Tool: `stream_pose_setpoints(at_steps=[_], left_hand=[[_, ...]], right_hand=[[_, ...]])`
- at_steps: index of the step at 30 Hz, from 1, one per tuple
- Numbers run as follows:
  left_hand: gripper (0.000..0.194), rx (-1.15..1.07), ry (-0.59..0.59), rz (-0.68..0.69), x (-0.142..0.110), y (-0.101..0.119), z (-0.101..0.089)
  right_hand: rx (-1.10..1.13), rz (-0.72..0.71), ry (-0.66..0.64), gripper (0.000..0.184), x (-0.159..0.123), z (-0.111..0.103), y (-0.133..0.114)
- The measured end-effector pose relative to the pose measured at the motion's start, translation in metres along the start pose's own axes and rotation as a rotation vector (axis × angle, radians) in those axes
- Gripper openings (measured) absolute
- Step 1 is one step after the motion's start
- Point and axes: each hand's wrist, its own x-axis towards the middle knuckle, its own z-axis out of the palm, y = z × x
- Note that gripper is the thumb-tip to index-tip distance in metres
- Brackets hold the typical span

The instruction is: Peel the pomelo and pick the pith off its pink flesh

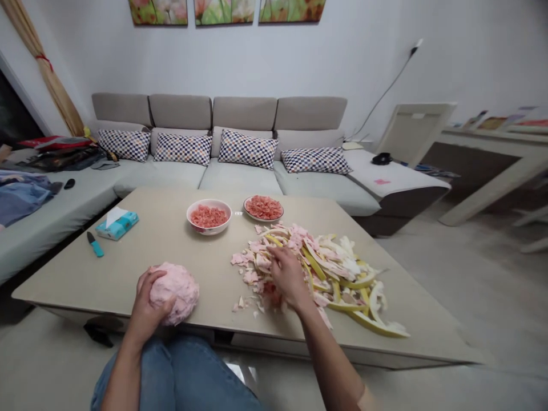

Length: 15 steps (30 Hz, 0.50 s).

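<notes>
My left hand [148, 302] is wrapped round the side of a peeled pomelo [175, 294], a ball covered in pale pink pith, close to the table's front edge. Over a heap of pomelo peel [317, 268] reaches my right hand [287, 275], its fingers drawn together in a pinch. Whatever sits between those fingertips, if anything, is too small or hidden to name. The heap mixes yellow-green rind strips, white pith and pink scraps. Behind it stand a white bowl [209, 229] and a dark-rimmed plate [264, 219], both filled with pink-red pomelo flesh.
On the left of the beige table [141, 254] lie a small knife [95, 244] with a turquoise handle and a blue tissue pack [117, 224]. A grey sofa [240, 177] with checked cushions runs behind the table. Clothes [21, 194] lie at far left.
</notes>
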Motion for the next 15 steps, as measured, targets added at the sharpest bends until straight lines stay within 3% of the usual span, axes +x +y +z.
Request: stream_pose_setpoints(at_steps=[3, 5, 7, 11, 15], left_hand=[[0.044, -0.003, 0.011, -0.004, 0.001, 0.000, 0.001], [0.044, -0.002, 0.016, -0.012, 0.001, 0.000, 0.001], [0.045, -0.004, 0.016, -0.027, 0.001, 0.000, 0.000], [0.047, -0.031, 0.004, -0.053, 0.002, 0.002, -0.001], [0.048, -0.032, 0.011, -0.054, 0.004, 0.004, -0.002]], right_hand=[[-0.158, -0.042, 0.061, 0.030, 0.007, -0.008, 0.001], [-0.125, -0.069, 0.069, 0.028, 0.001, 0.000, -0.011], [0.025, -0.095, -0.020, 0.027, -0.013, 0.013, -0.031], [0.373, -0.149, -0.347, 0.026, -0.045, 0.047, -0.082], [0.457, -0.181, -0.404, 0.029, -0.057, 0.073, -0.116]])
